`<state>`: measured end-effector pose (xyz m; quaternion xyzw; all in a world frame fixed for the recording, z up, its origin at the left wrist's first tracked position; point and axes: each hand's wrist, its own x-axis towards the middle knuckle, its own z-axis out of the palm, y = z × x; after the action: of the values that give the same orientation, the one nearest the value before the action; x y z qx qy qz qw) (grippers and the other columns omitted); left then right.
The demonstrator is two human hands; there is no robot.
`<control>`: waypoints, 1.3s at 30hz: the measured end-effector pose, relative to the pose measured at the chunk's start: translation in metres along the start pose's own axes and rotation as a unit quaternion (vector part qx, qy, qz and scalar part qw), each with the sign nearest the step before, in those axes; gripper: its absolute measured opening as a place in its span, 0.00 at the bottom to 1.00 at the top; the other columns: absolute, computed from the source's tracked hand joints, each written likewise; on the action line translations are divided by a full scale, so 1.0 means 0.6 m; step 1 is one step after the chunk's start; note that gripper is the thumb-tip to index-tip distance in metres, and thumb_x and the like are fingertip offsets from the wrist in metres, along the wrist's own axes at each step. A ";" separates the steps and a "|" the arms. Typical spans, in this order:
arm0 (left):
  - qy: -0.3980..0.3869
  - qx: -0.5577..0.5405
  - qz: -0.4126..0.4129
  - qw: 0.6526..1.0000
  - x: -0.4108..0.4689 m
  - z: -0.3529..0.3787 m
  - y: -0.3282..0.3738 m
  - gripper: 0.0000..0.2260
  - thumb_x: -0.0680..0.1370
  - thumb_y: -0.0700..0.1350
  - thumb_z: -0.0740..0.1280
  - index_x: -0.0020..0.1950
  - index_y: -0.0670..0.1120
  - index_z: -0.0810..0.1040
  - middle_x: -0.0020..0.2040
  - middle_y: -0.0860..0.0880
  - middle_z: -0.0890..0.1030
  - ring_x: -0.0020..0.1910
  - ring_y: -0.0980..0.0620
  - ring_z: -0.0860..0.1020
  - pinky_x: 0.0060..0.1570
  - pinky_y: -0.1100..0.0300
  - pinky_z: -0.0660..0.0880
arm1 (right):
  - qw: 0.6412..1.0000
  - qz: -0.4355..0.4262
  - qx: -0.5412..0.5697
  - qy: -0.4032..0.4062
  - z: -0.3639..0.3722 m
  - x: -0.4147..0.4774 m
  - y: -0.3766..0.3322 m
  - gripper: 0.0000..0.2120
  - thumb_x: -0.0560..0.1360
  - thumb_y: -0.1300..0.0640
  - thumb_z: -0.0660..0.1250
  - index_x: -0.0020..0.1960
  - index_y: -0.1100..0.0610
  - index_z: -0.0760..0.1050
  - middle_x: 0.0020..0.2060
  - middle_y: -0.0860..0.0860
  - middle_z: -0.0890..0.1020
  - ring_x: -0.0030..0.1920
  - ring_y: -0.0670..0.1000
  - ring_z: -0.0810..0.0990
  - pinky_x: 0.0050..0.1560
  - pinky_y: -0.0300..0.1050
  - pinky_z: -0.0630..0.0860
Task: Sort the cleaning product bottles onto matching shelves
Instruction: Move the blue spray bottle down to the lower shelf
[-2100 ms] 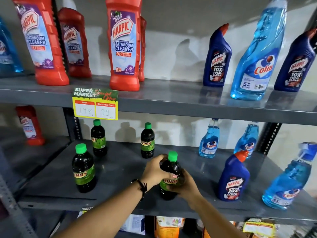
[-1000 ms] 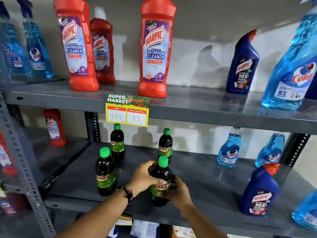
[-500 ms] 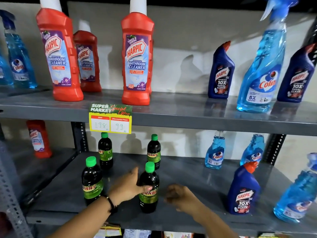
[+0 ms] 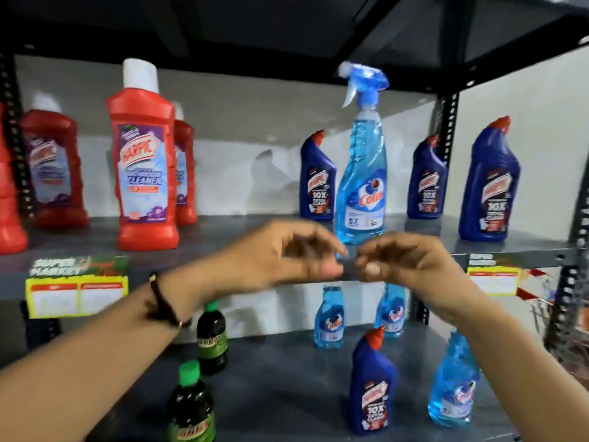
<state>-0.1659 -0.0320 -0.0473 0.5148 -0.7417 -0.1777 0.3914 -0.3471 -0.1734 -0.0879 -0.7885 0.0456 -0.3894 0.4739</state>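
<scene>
My left hand and my right hand hover empty, fingers loosely curled, just in front of the upper shelf's edge, below a tall blue Colin spray bottle. Red Harpic bathroom cleaner bottles stand on that shelf's left. Dark blue Harpic bottles stand either side of the spray bottle. On the lower shelf are dark green-capped bottles, small blue Colin bottles, one blue Harpic bottle and another Colin bottle.
Yellow price tags hang on the upper shelf's front edge, left and right. Black perforated uprights frame the shelves. A dark shelf underside spans the top. A wire basket shows at the far right.
Both hands let go of the green-capped bottle on the lower shelf and rose to the upper shelf's edge. The view swung up and to the right.
</scene>
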 end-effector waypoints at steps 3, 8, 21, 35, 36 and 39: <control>0.121 -0.099 0.020 0.987 0.090 -0.027 0.039 0.16 0.68 0.45 0.70 0.55 0.47 0.76 0.43 0.54 0.81 0.41 0.58 0.81 0.42 0.59 0.79 | 0.997 -0.041 0.031 0.062 -0.060 0.043 -0.024 0.23 0.52 0.45 0.80 0.44 0.52 0.82 0.38 0.49 0.86 0.39 0.47 0.83 0.42 0.42 0.83; 0.238 -0.076 -0.021 0.968 0.233 -0.057 0.039 0.17 0.72 0.46 0.70 0.60 0.47 0.72 0.53 0.49 0.77 0.45 0.55 0.77 0.46 0.56 0.76 | 0.991 -0.030 0.032 0.125 -0.128 0.103 -0.005 0.16 0.61 0.58 0.75 0.48 0.49 0.77 0.44 0.45 0.84 0.39 0.42 0.81 0.45 0.45 0.79; 0.238 -0.054 -0.078 0.967 0.317 -0.026 0.032 0.05 0.72 0.43 0.71 0.42 0.47 0.75 0.40 0.51 0.81 0.33 0.57 0.79 0.20 0.69 0.72 | 0.990 0.109 -0.047 0.071 -0.135 0.151 0.058 0.29 0.67 0.66 0.73 0.61 0.48 0.65 0.47 0.54 0.77 0.51 0.56 0.79 0.51 0.67 0.77; 0.253 -0.024 -0.047 0.966 0.130 -0.013 0.115 0.20 0.61 0.51 0.75 0.50 0.46 0.80 0.41 0.51 0.85 0.37 0.55 0.84 0.30 0.56 0.81 | 0.998 0.060 -0.026 -0.014 -0.058 0.026 -0.043 0.32 0.56 0.62 0.78 0.56 0.47 0.69 0.50 0.62 0.81 0.46 0.64 0.82 0.38 0.62 0.82; 0.250 -0.026 -0.057 0.966 0.108 -0.003 0.109 0.21 0.59 0.51 0.75 0.50 0.47 0.80 0.40 0.51 0.85 0.38 0.54 0.84 0.31 0.56 0.81 | 0.997 0.068 -0.020 -0.031 -0.045 0.009 -0.037 0.33 0.55 0.60 0.78 0.56 0.48 0.69 0.51 0.62 0.81 0.47 0.64 0.82 0.37 0.62 0.82; 0.250 -0.055 -0.085 0.963 0.052 0.034 0.081 0.21 0.57 0.50 0.75 0.48 0.48 0.81 0.39 0.51 0.86 0.40 0.54 0.84 0.29 0.57 0.80 | 0.994 0.089 -0.016 -0.064 -0.008 -0.033 -0.003 0.32 0.53 0.59 0.78 0.55 0.50 0.71 0.52 0.61 0.81 0.45 0.63 0.83 0.37 0.62 0.82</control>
<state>-0.2170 -0.0432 -0.0151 0.5814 -0.5633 -0.1163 0.5755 -0.3647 -0.1672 -0.0966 -0.8118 0.0912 -0.2940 0.4962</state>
